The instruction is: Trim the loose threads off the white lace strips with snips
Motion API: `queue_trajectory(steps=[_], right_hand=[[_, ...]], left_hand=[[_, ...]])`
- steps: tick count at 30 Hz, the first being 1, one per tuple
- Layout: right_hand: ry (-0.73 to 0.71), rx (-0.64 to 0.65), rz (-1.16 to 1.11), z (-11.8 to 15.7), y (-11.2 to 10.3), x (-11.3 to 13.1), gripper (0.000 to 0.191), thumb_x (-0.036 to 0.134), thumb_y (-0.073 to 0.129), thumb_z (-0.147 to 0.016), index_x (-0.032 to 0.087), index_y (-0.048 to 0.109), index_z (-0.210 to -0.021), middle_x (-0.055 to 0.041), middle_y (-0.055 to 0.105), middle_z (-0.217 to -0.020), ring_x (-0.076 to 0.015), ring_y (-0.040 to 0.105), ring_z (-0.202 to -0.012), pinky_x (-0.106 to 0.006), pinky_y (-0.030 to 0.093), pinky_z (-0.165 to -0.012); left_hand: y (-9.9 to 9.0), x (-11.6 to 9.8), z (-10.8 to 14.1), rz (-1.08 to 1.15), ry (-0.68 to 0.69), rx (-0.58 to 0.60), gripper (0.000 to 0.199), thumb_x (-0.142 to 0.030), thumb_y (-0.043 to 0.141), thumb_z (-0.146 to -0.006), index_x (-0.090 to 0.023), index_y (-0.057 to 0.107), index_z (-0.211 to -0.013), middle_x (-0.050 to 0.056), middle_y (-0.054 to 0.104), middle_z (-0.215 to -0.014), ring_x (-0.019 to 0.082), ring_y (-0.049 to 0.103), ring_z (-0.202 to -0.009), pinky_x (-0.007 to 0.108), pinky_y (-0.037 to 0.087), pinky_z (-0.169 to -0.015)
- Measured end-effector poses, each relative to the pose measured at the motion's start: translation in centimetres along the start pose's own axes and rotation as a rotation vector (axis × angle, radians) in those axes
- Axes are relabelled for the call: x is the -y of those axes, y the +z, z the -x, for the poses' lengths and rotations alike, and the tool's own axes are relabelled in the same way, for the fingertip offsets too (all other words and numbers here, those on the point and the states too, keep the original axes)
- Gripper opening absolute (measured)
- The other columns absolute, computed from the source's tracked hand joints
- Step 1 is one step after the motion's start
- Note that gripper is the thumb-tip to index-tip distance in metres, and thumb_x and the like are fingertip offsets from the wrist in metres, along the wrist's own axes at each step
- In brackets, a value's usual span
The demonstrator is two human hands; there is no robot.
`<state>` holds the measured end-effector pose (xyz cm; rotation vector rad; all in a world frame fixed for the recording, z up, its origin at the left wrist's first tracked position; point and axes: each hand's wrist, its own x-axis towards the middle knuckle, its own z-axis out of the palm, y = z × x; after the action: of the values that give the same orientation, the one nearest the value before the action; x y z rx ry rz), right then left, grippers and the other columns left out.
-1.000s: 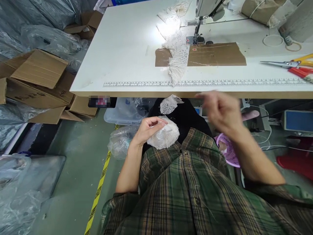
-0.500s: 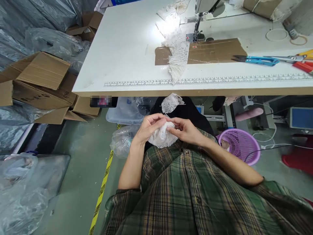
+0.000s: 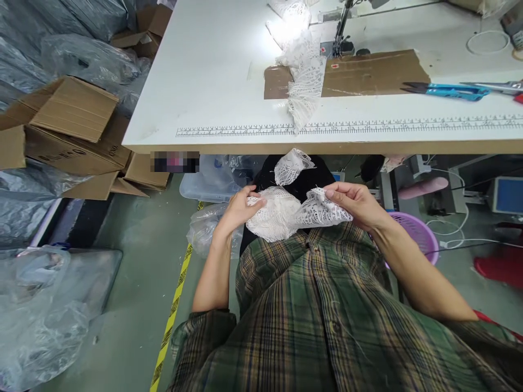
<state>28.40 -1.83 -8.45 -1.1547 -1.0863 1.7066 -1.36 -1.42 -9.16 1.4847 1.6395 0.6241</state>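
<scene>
White lace fabric (image 3: 278, 215) is spread between my two hands above my lap. My left hand (image 3: 241, 209) grips its left side between thumb and fingers. At the right, my right hand (image 3: 355, 202) pinches a gathered upper corner of the lace. Another small lace piece (image 3: 292, 166) lies on the dark cloth over my legs, just beyond the held fabric. On the white table (image 3: 212, 71), a strip of lace (image 3: 305, 81) runs from the bright lamp spot across brown tape (image 3: 371, 73) to the printed ruler near the front edge.
The sewing machine's needle area (image 3: 342, 46) stands at the back of the table. Blue snips (image 3: 457, 91) and scissors (image 3: 500, 87) lie at the right. Below are a purple basket (image 3: 417, 234) on the right, and a cardboard box (image 3: 75, 147) and plastic bags on the left.
My hands have moved apart, my right hand further to the right. The bunched lace is now opened out between them. The view has shifted slightly.
</scene>
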Motion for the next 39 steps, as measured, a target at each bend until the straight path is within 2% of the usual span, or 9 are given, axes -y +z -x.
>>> queue_trajectory(steps=[3,7,14,19,22,29,33,36,39], right_hand=[[-0.048,-0.027,0.02,0.3,0.1,0.4,0.034,0.052,0.083,-0.073,0.021,0.072,-0.08,-0.0005,0.066,-0.064,-0.0112,0.054,-0.049,-0.024,0.042,-0.045],[-0.206,-0.076,0.064,0.4,-0.1,1.5,0.033,0.053,0.08,-0.077,0.022,0.071,-0.082,-0.0002,0.065,-0.066,-0.0123,0.055,-0.052,-0.026,0.044,-0.048],[-0.517,-0.167,0.226,-1.4,2.7,2.7,0.027,0.041,0.075,-0.083,0.021,0.065,-0.098,-0.002,0.067,-0.082,-0.0133,0.061,-0.069,-0.027,0.051,-0.064],[-0.6,0.13,0.321,-1.3,4.7,1.8,0.019,0.031,0.057,-0.093,0.018,0.067,-0.084,-0.0054,0.068,-0.088,-0.0148,0.062,-0.079,-0.028,0.049,-0.069],[-0.512,0.26,0.263,-0.1,5.2,1.5,0.02,0.034,0.058,-0.093,0.017,0.068,-0.091,-0.0061,0.069,-0.09,-0.0144,0.061,-0.078,-0.027,0.048,-0.067],[-0.541,0.253,0.33,1.1,5.4,2.1,0.021,0.038,0.068,-0.09,0.017,0.071,-0.094,-0.0055,0.071,-0.09,-0.0148,0.062,-0.078,-0.027,0.049,-0.068],[-0.56,0.304,0.357,1.1,5.3,2.6,0.016,0.033,0.066,-0.092,0.018,0.071,-0.091,-0.005,0.071,-0.087,-0.0148,0.063,-0.076,-0.027,0.049,-0.067],[-0.552,0.328,0.369,1.3,5.3,2.7,0.013,0.03,0.067,-0.092,0.017,0.071,-0.09,-0.0045,0.07,-0.086,-0.0141,0.061,-0.076,-0.026,0.049,-0.068],[-0.536,0.349,0.382,1.4,5.3,2.7,0.015,0.032,0.067,-0.092,0.018,0.071,-0.091,-0.0043,0.07,-0.087,-0.0136,0.059,-0.074,-0.026,0.048,-0.066]], left_hand=[[-0.6,-0.2,0.1,-0.02,0.005,-0.003,0.03,-0.034,0.076,-0.074,-0.017,0.073,-0.098,0.01,0.075,-0.104,0.029,0.067,-0.104,0.035,0.049,-0.09],[-1.2,-1.5,0.9,0.113,0.031,0.065,0.032,-0.032,0.075,-0.076,-0.016,0.073,-0.104,0.007,0.074,-0.088,0.021,0.068,-0.082,0.031,0.051,-0.077],[-1.5,-7.3,3.8,0.297,0.2,0.293,0.037,-0.029,0.079,-0.079,-0.016,0.07,-0.113,0.007,0.077,-0.087,0.015,0.068,-0.073,0.024,0.051,-0.063],[-1.0,-10.1,5.2,0.264,0.322,0.277,0.039,-0.03,0.079,-0.081,-0.016,0.069,-0.115,0.007,0.077,-0.085,0.017,0.071,-0.075,0.027,0.055,-0.067],[-0.5,-10.3,5.2,0.237,0.36,0.175,0.04,-0.031,0.079,-0.081,-0.017,0.068,-0.116,0.006,0.077,-0.088,0.018,0.072,-0.079,0.027,0.056,-0.073],[-0.6,-9.5,4.8,0.03,0.436,0.023,0.019,-0.032,0.079,-0.08,-0.019,0.072,-0.092,0.002,0.073,-0.08,0.014,0.066,-0.071,0.025,0.052,-0.065],[-1.8,-8.5,4.1,-0.021,0.57,0.111,0.015,-0.032,0.081,-0.079,-0.02,0.073,-0.077,0.002,0.069,-0.078,0.014,0.062,-0.07,0.028,0.052,-0.066],[-2.5,-7.8,3.6,0.066,0.663,0.193,0.01,-0.029,0.079,-0.082,-0.021,0.074,-0.081,0.009,0.07,-0.112,0.022,0.066,-0.103,0.038,0.055,-0.092],[-2.5,-7.4,3.0,0.179,0.653,0.333,0.008,-0.026,0.074,-0.086,-0.02,0.072,-0.083,0.012,0.062,-0.137,0.029,0.059,-0.128,0.049,0.046,-0.109]])
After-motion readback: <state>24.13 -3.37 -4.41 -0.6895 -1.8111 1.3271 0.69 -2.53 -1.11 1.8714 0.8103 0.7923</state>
